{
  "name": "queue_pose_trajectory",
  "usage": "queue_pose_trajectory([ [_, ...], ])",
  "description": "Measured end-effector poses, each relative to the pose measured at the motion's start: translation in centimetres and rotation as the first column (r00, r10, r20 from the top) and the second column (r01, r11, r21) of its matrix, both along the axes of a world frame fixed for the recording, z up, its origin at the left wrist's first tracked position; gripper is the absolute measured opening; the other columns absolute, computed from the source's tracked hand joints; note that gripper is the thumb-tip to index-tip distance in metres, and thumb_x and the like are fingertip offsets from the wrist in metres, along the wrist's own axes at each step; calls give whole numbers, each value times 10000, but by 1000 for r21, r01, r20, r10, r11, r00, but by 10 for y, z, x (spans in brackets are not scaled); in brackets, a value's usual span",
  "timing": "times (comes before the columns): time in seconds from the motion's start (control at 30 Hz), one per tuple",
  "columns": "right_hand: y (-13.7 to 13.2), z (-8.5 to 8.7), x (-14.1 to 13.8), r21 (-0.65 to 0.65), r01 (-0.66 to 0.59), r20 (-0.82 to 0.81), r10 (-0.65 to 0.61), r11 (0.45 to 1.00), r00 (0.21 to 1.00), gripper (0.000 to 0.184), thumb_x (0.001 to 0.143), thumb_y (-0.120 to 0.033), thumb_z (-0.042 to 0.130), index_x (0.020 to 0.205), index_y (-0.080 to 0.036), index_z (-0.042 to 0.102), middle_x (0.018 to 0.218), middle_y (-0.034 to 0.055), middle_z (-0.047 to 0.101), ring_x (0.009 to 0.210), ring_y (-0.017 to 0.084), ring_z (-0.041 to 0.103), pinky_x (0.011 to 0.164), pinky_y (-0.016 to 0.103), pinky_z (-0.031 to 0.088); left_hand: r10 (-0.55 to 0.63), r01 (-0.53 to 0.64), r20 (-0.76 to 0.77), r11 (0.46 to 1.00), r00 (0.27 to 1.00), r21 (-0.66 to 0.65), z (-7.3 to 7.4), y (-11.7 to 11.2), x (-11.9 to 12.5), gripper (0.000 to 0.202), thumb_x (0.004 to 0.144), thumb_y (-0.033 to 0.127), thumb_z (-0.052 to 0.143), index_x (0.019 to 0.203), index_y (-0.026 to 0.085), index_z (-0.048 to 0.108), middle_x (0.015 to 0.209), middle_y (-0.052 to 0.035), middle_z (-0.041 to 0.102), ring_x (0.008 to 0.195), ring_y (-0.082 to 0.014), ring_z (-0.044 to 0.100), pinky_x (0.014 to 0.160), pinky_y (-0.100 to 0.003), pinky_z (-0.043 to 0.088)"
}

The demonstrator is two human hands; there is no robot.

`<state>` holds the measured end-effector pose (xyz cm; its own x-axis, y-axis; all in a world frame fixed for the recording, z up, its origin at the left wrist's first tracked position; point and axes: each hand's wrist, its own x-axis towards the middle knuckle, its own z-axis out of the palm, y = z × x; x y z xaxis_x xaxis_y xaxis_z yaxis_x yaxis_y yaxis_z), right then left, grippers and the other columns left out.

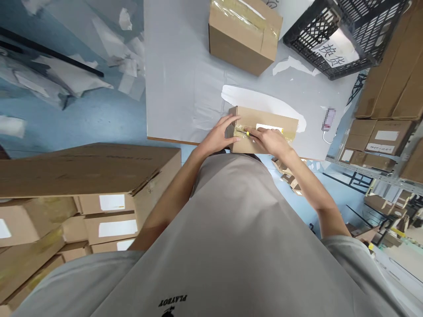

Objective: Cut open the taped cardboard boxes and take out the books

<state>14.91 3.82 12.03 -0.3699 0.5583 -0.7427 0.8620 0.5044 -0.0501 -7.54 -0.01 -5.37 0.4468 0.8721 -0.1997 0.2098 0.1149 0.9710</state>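
Box [246, 145]: near edge of table [178, 88], long axis left-right | left hand [218, 134]: spread wide at box's left end | right hand [272, 141]: holding 1 knife [247, 133], tip leftward over tape [239, 127], between the 2 hands

Single head-height view, forward and steeply down, the grey shirt [238, 229] close below, the table [178, 66] just beyond

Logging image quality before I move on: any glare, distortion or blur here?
Head view throughout: wide-angle stretch, plainest on the grey shirt; glare on the shiny tape of the larger carton on the table; a pixelated object at right; left hand, right hand and small carton reasonably clear.
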Motion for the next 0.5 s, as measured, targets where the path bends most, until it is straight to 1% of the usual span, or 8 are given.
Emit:
queue_pose_trajectory([
  [0.13,4,8,-15,-14,-37,53,37,999,998,535,1201,-221,380,1721,-252,501,1399,177,798,1161,329,804,912,383,516,0,0,3,1000,1000,-17,-1,1,0,967,936,769,794,1749,336,500,1833,-119,418,1675,-413,451,1370,-557,433],
  [0.23,7,14,-30,-15,-58,95,59,998,994,516,1169,-122,372,1650,-187,549,1363,212,803,1159,329,819,919,390,539,3,-3,12,1000,1000,-28,0,1,0,988,938,792,778,1753,312,492,1829,-138,419,1660,-421,469,1350,-560,459],
  [0.33,9,18,-38,-6,-82,101,82,997,992,468,1175,-122,376,1598,-161,573,1345,237,805,1191,330,818,925,386,553,3,-3,22,999,1000,-42,3,1,-1,963,952,774,772,1750,311,496,1820,-149,425,1643,-420,490,1298,-555,518],
  [0.5,12,18,-33,4,-124,82,123,992,989,471,1167,-107,352,1557,-142,615,1299,237,826,1186,320,818,895,369,550,26,-26,1,999,1000,-47,7,-1,1,887,988,708,753,1749,328,501,1801,-151,447,1599,-408,538,1262,-559,547],
])
